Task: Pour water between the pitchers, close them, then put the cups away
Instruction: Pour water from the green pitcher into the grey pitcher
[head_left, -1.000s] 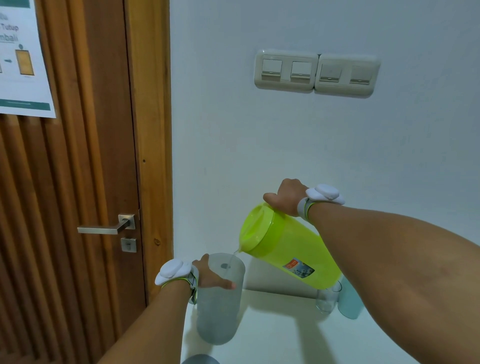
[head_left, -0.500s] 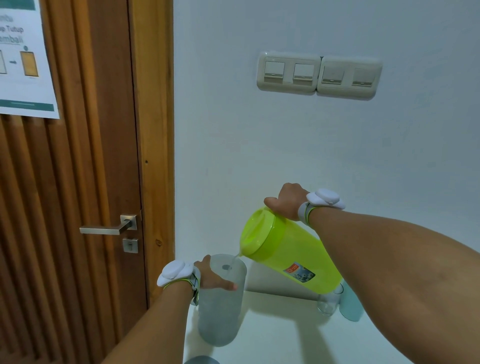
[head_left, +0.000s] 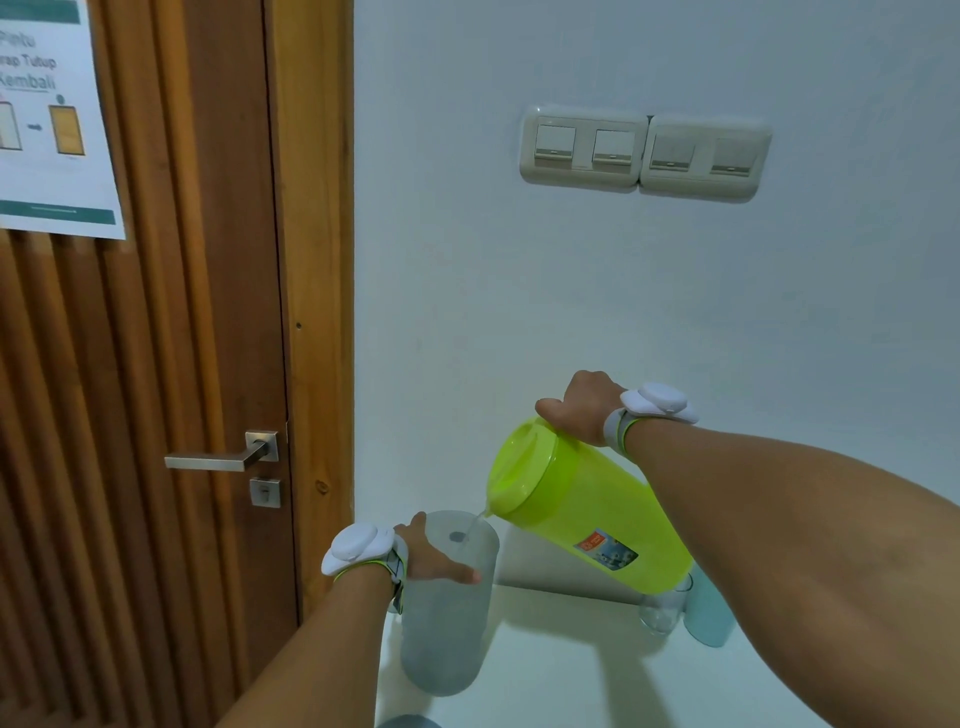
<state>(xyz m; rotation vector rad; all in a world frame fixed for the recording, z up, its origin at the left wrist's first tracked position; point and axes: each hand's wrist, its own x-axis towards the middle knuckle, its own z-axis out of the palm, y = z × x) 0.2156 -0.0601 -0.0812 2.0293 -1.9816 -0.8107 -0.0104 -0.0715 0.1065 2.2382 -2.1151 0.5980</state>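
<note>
**Pour holds steady: green pitcher barely shifts, water goes on running into the frosted one**

At far left the wooden door (head_left: 156, 415) and its metal handle (head_left: 223, 457) play no part. Next comes the left hand (head_left: 431, 558), wrapped around the upper wall of the frosted pitcher (head_left: 447, 613), thumb across the front, fingers hidden behind; it pins that pitcher upright on the white counter (head_left: 571, 670). Compared with a second ago this hand and pitcher sit in almost the same spot, so the receiving vessel is simply being steadied.

Moving right, a thin stream of water (head_left: 474, 526) falls from the spout of the green pitcher (head_left: 587, 509) into the frosted pitcher's open mouth. The green pitcher is tipped steeply, lid end low and to the left, base raised to the right. Its tilt looks only slightly changed from the earlier frames, which I read as the pour continuing rather than ending.

The right hand (head_left: 582, 408) is closed over the green pitcher's top edge, probably on the handle, though the grip itself is hidden.

Farther right, behind the green base, a clear cup (head_left: 662, 616) and a pale blue cup (head_left: 711, 618) stand side by side against the wall, untouched. Closing the pitchers and stowing the cups are yet to come
</note>
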